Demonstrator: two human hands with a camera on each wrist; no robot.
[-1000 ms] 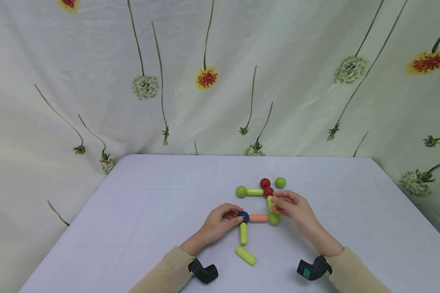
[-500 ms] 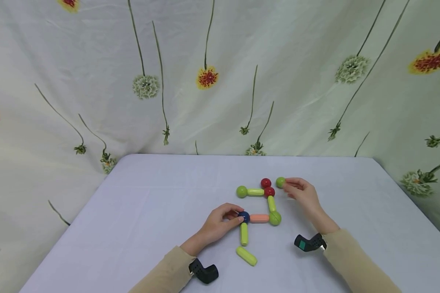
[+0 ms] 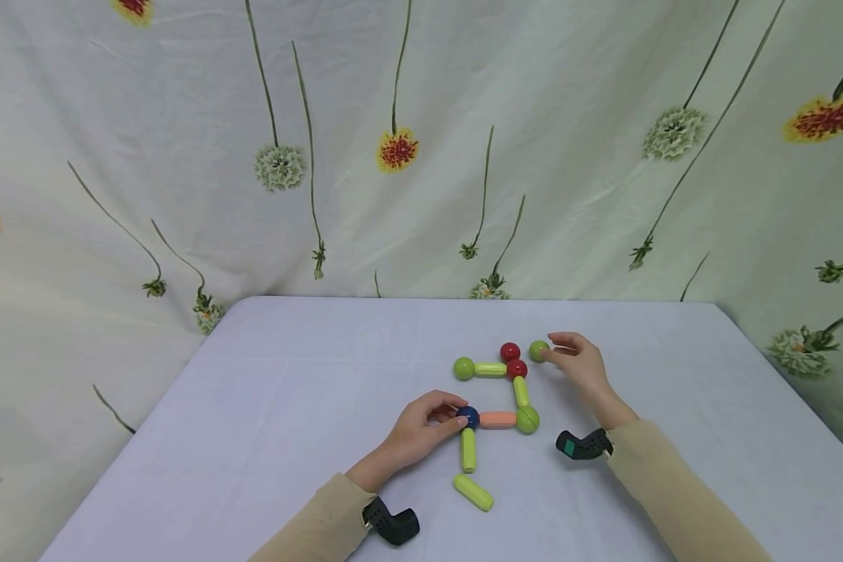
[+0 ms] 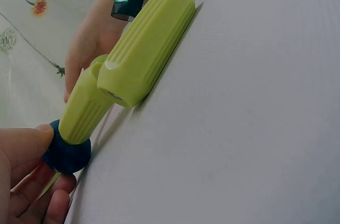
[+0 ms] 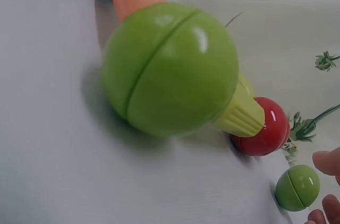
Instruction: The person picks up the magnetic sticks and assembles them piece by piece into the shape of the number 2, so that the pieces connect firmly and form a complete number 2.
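Observation:
My left hand [image 3: 421,431] pinches a blue ball [image 3: 470,417], with the thumb on its near side. A lime rod [image 3: 468,451] and an orange rod [image 3: 497,421] are joined to that ball. The orange rod leads to a large green ball [image 3: 528,420], where another lime rod [image 3: 521,391] runs up to a red ball [image 3: 517,368]. At the back, my right hand [image 3: 581,365] is beside a loose green ball [image 3: 538,350]. In the right wrist view, its parted thumb and fingers are close to this green ball [image 5: 297,188] without gripping it.
A second red ball [image 3: 510,352] touches the first one. Left of them, a lime rod [image 3: 490,370] ends at a green ball [image 3: 464,368]. One loose lime rod [image 3: 474,492] lies nearest me on the white table [image 3: 267,437]. A flower-print cloth [image 3: 365,218] hangs behind.
My right hand has left the lime rod between the red and large green balls and moved back to the loose green ball. The left hand stays on the blue ball.

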